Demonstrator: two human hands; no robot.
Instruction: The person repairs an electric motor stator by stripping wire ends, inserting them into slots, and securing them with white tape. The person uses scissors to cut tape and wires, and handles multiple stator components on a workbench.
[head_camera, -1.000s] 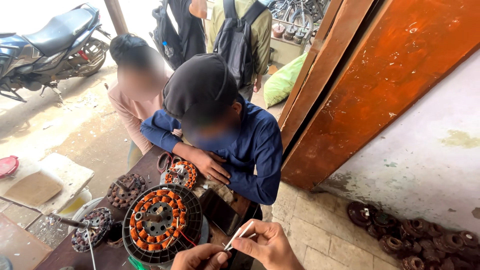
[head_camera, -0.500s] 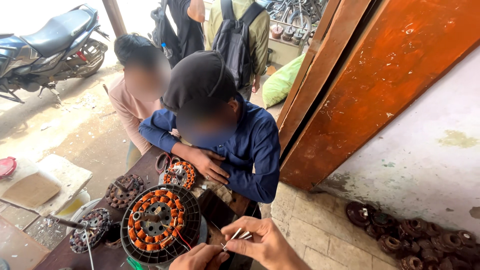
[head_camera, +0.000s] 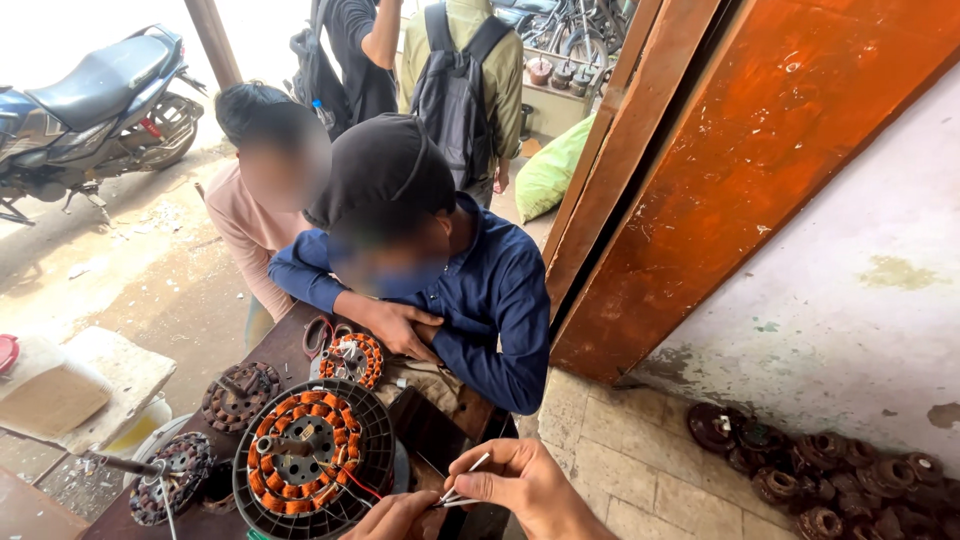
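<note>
Pinching thin, springy wire ends (head_camera: 462, 480) at the worktop's near edge, right hand (head_camera: 520, 485) clenched on them; left hand (head_camera: 395, 515) steadies the heavy copper-wound coil (head_camera: 305, 462).

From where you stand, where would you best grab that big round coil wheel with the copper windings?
Probably by the black outer ring of the big stator, at its near-right edge, coming from above. It lies flat on the table, so the rim is exposed, while the copper coils and red wires look delicate. The right hand and left hand hold thin wire ends beside it.
</note>
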